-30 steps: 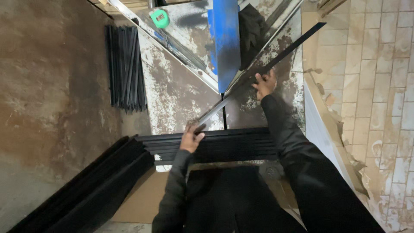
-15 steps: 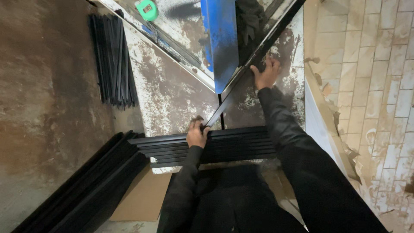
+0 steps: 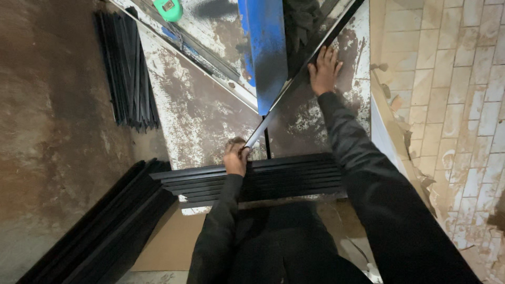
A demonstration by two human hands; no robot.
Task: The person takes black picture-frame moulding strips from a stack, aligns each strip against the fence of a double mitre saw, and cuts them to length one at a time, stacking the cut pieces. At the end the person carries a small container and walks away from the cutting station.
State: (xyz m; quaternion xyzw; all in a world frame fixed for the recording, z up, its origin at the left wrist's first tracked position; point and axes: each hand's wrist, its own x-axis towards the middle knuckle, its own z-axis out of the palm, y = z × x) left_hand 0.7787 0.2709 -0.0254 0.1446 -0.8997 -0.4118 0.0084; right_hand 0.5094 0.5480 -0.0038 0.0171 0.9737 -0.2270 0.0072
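Both hands moved forward along the long metal strip over the worn surface beside a tiled floor; left hand grips its end, right hand presses open on it.

You are in a rough metal workshop: your worktable is a worn steel sheet, its paint scraped and flaking, with a blue machine part and a green tape measure at its far edge. Black metal strips lie stacked across its near edge, more are bundled on the stained concrete floor to the left, and others pile by the near left corner. Grimy, chipped tiles cover the right side.
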